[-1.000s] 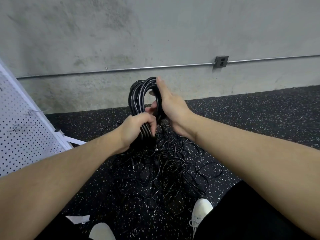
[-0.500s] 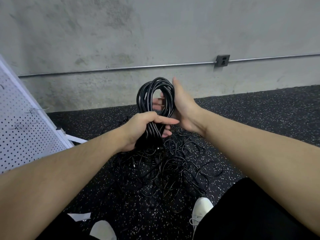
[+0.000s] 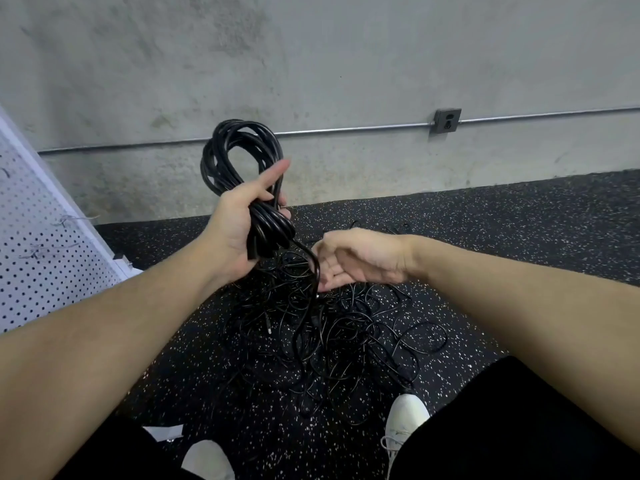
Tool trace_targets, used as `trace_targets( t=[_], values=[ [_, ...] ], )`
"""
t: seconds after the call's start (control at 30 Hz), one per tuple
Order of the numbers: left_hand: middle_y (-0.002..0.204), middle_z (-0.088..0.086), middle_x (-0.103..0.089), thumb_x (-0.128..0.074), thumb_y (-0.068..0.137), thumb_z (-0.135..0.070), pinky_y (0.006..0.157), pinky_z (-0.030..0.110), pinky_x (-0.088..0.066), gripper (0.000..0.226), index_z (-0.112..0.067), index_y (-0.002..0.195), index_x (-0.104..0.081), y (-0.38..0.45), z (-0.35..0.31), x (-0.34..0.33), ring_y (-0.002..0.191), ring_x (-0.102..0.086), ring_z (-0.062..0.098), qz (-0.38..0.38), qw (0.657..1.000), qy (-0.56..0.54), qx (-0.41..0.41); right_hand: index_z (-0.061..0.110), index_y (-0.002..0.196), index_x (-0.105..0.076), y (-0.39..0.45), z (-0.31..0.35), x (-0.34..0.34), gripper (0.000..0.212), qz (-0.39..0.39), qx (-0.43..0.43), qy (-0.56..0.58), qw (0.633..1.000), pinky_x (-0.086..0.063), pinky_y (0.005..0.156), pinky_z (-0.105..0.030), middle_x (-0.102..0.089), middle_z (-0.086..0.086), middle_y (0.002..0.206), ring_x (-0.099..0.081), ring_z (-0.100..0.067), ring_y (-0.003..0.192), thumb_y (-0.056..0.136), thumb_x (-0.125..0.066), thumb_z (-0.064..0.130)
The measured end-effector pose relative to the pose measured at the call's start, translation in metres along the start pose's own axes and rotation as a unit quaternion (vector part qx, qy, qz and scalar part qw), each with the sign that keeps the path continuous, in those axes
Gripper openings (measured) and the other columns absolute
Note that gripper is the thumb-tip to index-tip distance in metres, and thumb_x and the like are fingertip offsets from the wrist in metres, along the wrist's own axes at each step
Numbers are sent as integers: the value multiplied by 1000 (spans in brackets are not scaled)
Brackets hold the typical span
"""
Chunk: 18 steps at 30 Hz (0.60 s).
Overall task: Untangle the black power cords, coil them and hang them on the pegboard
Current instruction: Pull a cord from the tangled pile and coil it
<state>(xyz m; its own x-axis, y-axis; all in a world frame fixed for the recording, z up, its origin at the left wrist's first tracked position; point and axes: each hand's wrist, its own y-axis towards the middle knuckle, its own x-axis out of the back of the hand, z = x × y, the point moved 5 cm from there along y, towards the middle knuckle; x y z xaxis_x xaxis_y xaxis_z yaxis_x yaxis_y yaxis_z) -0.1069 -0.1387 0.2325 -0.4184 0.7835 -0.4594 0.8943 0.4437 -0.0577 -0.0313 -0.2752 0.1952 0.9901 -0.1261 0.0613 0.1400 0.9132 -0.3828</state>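
Gripping a coiled black power cord (image 3: 242,157) around its lower part, the left hand (image 3: 235,230) is holding the loops upright above the floor, thumb pointing up. One strand is trailing from the coil down past the right hand (image 3: 353,258), whose fingers are curling loosely beside it; whether they are pinching it I cannot tell. A tangled pile of cords (image 3: 332,327) is lying on the speckled floor (image 3: 519,230) below. The white pegboard (image 3: 38,237) is leaning at left.
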Motion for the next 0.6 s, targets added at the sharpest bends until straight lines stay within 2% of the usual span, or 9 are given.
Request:
trace_targets(
  t=[0.1, 0.17, 0.23, 0.27, 0.33, 0.4, 0.47, 0.53, 0.6],
  values=[
    [76, 1, -53, -42, 91, -6, 68, 30, -47, 48, -26, 111, -81, -2, -7, -3, 62, -49, 14, -33, 999, -8, -14, 15, 83, -52, 0, 6, 0, 21, 15, 37, 58, 998, -41, 114, -46, -71, -5, 94, -67, -24, 105, 98, -39, 23],
    [77, 0, -51, -40, 94, -6, 59, 25, -49, 47, -29, 110, -78, -3, -11, -5, 58, -50, 11, -67, 997, 32, -34, 11, 82, -56, 0, 7, -2, 28, 29, 24, 64, 997, -45, 111, -47, -70, -7, 81, -69, -26, 89, 101, -39, 22],
    [77, -3, -50, -43, 96, -8, 52, 23, -49, 44, -33, 107, -78, -2, -14, -1, 53, -53, 9, -101, 990, 82, -47, 13, 87, -54, -2, 6, -2, 22, 15, -3, 7, 1000, -54, 77, -34, -60, -4, 71, -54, -17, 61, 104, -45, 24],
    [74, -4, -51, -46, 96, -10, 52, 22, -49, 43, -35, 105, -78, -2, -14, 1, 52, -53, 8, -112, 987, 104, -48, 15, 92, -51, -3, 4, 3, 15, -15, -16, -36, 999, -45, 59, -27, -57, -2, 71, -43, -13, 54, 103, -50, 25],
    [72, -9, -53, -51, 97, -14, 59, 24, -49, 38, -38, 104, -80, -1, -12, 9, 56, -53, 8, -125, 979, 151, -49, 18, 96, -49, -6, 2, 11, 18, -64, -28, -140, 988, -28, 47, -25, -62, -1, 74, -37, -12, 50, 102, -58, 32],
    [76, -12, -60, -53, 94, -16, 77, 29, -51, 38, -41, 97, -81, -2, -10, 15, 72, -56, 12, -143, 966, 209, -55, 19, 89, -50, -10, -1, 14, 29, -71, -38, -226, 971, -31, 50, -26, -65, 1, 70, -44, -11, 50, 100, -58, 44],
    [98, -4, -71, -53, 89, -15, 100, 37, -48, 41, -44, 94, -81, -2, -10, 16, 99, -63, 23, -154, 949, 267, -71, 18, 79, -52, -15, -2, 17, 39, -83, -40, -271, 958, -43, 57, -26, -61, 2, 61, -52, -11, 51, 100, -56, 51],
    [134, 6, -67, -52, 87, -14, 117, 49, -38, 44, -47, 93, -80, -3, -11, 17, 131, -55, 31, -156, 931, 317, -86, 17, 75, -54, -19, 0, 21, 41, -97, -31, -253, 962, -57, 71, -27, -57, 2, 57, -62, -15, 59, 100, -55, 49],
    [142, 0, -61, -51, 92, -10, 121, 47, -31, 46, -48, 93, -77, -7, -15, 17, 137, -48, 22, -159, 918, 352, -89, 16, 87, -64, -19, 2, 26, 31, -95, -4, -181, 979, -61, 81, -34, -51, 3, 60, -60, -15, 64, 102, -56, 41]
  ],
)
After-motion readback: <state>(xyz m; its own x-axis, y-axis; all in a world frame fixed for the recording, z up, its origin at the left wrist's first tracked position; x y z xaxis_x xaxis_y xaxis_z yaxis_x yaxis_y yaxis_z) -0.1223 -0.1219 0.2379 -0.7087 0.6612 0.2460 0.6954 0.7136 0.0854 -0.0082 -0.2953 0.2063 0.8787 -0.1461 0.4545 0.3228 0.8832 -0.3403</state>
